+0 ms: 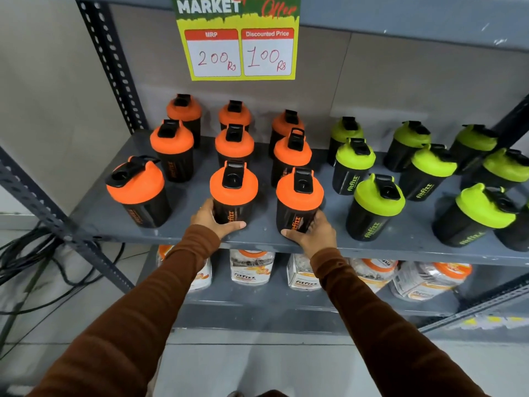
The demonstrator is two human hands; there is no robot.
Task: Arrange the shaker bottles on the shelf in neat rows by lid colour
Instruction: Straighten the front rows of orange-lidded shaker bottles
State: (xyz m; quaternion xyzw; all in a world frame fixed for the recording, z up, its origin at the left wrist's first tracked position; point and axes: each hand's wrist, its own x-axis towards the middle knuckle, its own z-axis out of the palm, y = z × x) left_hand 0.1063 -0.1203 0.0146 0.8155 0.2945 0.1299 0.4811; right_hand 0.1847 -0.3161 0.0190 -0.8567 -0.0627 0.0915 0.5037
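Observation:
Black shaker bottles stand on a grey metal shelf [257,239]. Several with orange lids fill the left half in three columns; several with green lids [379,196] fill the right half. My left hand [213,220] wraps the base of the front middle orange-lid bottle [233,193]. My right hand [312,233] grips the base of the front right orange-lid bottle [299,196]. Both bottles stand upright near the shelf's front edge. The front left orange-lid bottle [137,190] stands apart, its cap flipped open and turned left.
A yellow price sign [239,50] hangs from the shelf above. The lower shelf holds clear jars with orange lids [252,267]. A slotted upright post [111,61] and diagonal brace frame the left side. Black cables [34,262] lie on the floor at left.

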